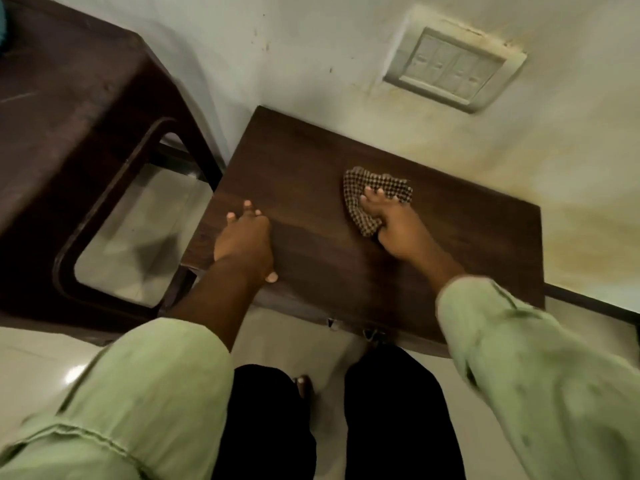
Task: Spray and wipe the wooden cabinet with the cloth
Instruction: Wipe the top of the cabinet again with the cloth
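Sleeves of pale green fill the lower corners of the frame, and between them dark trousers and a bare foot stand on the light floor. Just above, the left hand (244, 242) rests flat on the left part of the wooden cabinet (311, 161), fingers spread and holding nothing, its thumb hooked over the front edge. At mid-frame the right hand (388, 220) presses the checked cloth (374, 192) onto the top, fingers curled into the bunched fabric and gripping it. No spray bottle shows anywhere, so the spraying step cannot be judged; wiping seems under way. The cloth is wadded small, so a stroke may miss strips of the surface, and a hard push toward the far edge could rub the knuckles on the stained wall (450, 140). In the upper left of the frame a dark brown stool (69, 109) stands close beside the cabinet, crowding that side. At upper right a switch plate (453, 69) with 4 rockers sits well clear.
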